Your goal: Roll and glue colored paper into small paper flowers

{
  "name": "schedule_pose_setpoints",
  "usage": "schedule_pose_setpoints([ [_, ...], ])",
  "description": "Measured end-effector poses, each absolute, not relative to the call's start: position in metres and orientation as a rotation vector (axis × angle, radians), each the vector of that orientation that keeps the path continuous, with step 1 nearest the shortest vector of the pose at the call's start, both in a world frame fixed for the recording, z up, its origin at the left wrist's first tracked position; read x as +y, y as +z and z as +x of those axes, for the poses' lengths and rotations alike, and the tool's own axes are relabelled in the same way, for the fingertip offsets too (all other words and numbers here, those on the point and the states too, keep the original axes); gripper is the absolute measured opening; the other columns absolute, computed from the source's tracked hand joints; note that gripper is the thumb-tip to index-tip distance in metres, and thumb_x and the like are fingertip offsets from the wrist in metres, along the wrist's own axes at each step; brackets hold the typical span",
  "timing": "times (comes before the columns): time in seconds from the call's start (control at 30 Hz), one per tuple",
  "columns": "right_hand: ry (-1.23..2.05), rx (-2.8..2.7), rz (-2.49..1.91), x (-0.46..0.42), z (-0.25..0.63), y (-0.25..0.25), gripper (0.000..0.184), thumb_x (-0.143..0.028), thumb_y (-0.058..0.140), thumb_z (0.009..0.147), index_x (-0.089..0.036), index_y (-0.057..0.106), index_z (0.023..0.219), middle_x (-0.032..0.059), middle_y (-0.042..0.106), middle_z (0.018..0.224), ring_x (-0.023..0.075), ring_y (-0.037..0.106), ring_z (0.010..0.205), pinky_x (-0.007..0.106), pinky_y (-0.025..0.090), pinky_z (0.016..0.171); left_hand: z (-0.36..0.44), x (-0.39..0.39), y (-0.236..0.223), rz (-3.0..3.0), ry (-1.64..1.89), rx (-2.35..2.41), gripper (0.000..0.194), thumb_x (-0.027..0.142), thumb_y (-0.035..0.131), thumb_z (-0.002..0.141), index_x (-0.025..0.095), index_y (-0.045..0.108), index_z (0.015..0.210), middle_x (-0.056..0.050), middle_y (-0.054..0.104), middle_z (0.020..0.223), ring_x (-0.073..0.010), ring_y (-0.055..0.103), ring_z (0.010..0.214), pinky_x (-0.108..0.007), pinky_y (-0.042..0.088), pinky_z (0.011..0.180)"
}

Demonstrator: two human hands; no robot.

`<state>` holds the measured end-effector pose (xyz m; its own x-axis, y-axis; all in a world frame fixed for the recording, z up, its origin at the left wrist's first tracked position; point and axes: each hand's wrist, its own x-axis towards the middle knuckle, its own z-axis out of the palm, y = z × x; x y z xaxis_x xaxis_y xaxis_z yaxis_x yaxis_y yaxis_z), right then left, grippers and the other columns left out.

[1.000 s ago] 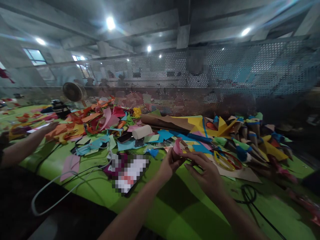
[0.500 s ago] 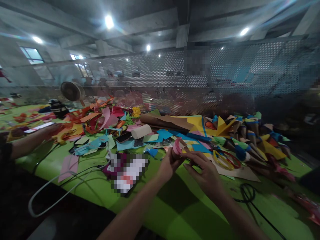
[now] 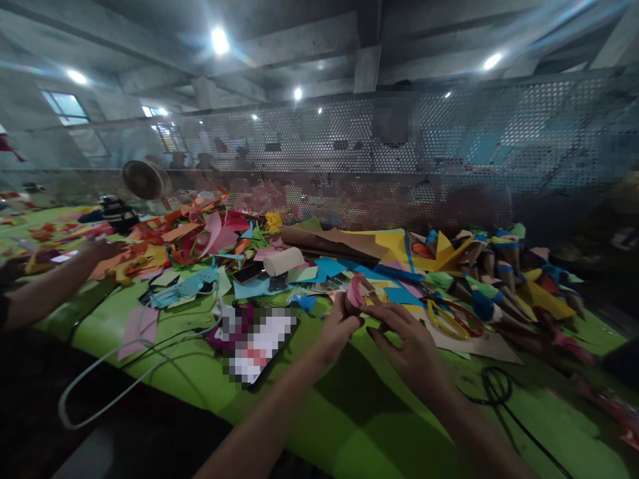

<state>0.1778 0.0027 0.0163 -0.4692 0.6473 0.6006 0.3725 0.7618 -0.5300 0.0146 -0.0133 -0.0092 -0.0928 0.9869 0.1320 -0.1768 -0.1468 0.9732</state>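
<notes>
My left hand [image 3: 340,332] is closed around a small pink paper roll [image 3: 355,291], which stands up above the fingers with layered edges like a paper flower. A brown strip shows just behind its right side; whether the two are joined I cannot tell. My right hand [image 3: 407,336] meets the roll from the right, fingertips bent against its lower side and thumb underneath. The exact pinch is hidden. Both hands are raised over the green table [image 3: 319,442], casting a shadow on it.
Left of my hands lie a phone [image 3: 264,346] and a white cable [image 3: 87,416]. Scissors [image 3: 452,319] with yellow and red handles lie to the right, near wrapped paper cones [image 3: 499,266]. Coloured paper scraps [image 3: 200,233] cover the back. A co-worker's arm [image 3: 54,276] reaches in at left.
The pink roll has turned slightly in my left fingers, and its top looks more open. At left, the co-worker's hand has shifted over the bright phone there.
</notes>
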Motion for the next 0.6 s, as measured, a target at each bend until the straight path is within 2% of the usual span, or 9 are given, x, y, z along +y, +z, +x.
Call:
schedule_pose_setpoints([
  [0.07, 0.368, -2.111, -0.751, 0.0032, 0.1775, 0.0151, 0.033, -0.019, 0.056, 0.09, -0.028, 0.069, 0.119, 0.0064, 0.068, 0.108, 0.0229, 0.068, 0.097, 0.033, 0.057, 0.078, 0.0123, -0.0152, -0.0089, 1.099, 1.432, 0.995, 0.02, 0.021, 0.059, 0.077, 0.022, 0.049, 0.094, 0.004, 0.048, 0.079, -0.0108, 0.042, 0.066, -0.023, 0.037, 0.061],
  [0.17, 0.282, -2.129, -0.753, 0.0037, 0.1772, 0.0135, 0.034, -0.017, 0.055, 0.089, -0.027, 0.07, 0.118, 0.0074, 0.069, 0.106, 0.0247, 0.068, 0.097, 0.035, 0.056, 0.078, 0.0111, -0.0167, -0.008, 1.033, 1.401, 0.887, 0.017, 0.03, 0.057, 0.083, 0.021, 0.05, 0.096, 0.003, 0.05, 0.081, -0.0122, 0.045, 0.07, -0.025, 0.039, 0.067],
  [0.27, 0.225, -2.181, -0.766, 0.0035, 0.1774, 0.0123, 0.034, -0.017, 0.054, 0.09, -0.027, 0.069, 0.119, 0.0087, 0.069, 0.108, 0.026, 0.067, 0.098, 0.037, 0.056, 0.079, 0.0115, -0.0162, -0.0075, 1.004, 1.393, 0.887, 0.023, 0.039, 0.06, 0.085, 0.022, 0.051, 0.098, 0.002, 0.052, 0.083, -0.0124, 0.046, 0.072, -0.025, 0.039, 0.068],
  [0.37, 0.193, -2.235, -0.759, 0.0031, 0.1779, 0.0107, 0.036, -0.016, 0.053, 0.09, -0.026, 0.068, 0.121, 0.0093, 0.068, 0.111, 0.0266, 0.066, 0.099, 0.039, 0.055, 0.081, 0.0116, -0.0151, -0.0084, 1.012, 1.41, 0.942, 0.029, 0.045, 0.063, 0.085, 0.022, 0.052, 0.101, 0.002, 0.053, 0.084, -0.0116, 0.047, 0.071, -0.023, 0.039, 0.065],
  [0.47, 0.162, -2.263, -0.72, 0.0032, 0.1777, 0.0089, 0.041, -0.012, 0.054, 0.088, -0.026, 0.066, 0.126, 0.0097, 0.068, 0.112, 0.0267, 0.066, 0.098, 0.04, 0.054, 0.081, 0.0113, -0.0153, -0.0079, 1.031, 1.427, 0.961, 0.028, 0.044, 0.061, 0.086, 0.022, 0.052, 0.1, 0.003, 0.052, 0.081, -0.0113, 0.047, 0.069, -0.023, 0.039, 0.064],
  [0.6, 0.183, -2.217, -0.651, 0.0033, 0.1776, 0.0103, 0.04, -0.012, 0.054, 0.089, -0.025, 0.066, 0.125, 0.0091, 0.069, 0.111, 0.0252, 0.066, 0.098, 0.038, 0.055, 0.081, 0.0121, -0.0168, -0.0024, 0.964, 1.433, 0.964, 0.031, 0.046, 0.064, 0.08, 0.021, 0.051, 0.094, 0.003, 0.052, 0.078, -0.0118, 0.047, 0.069, -0.025, 0.04, 0.066],
])
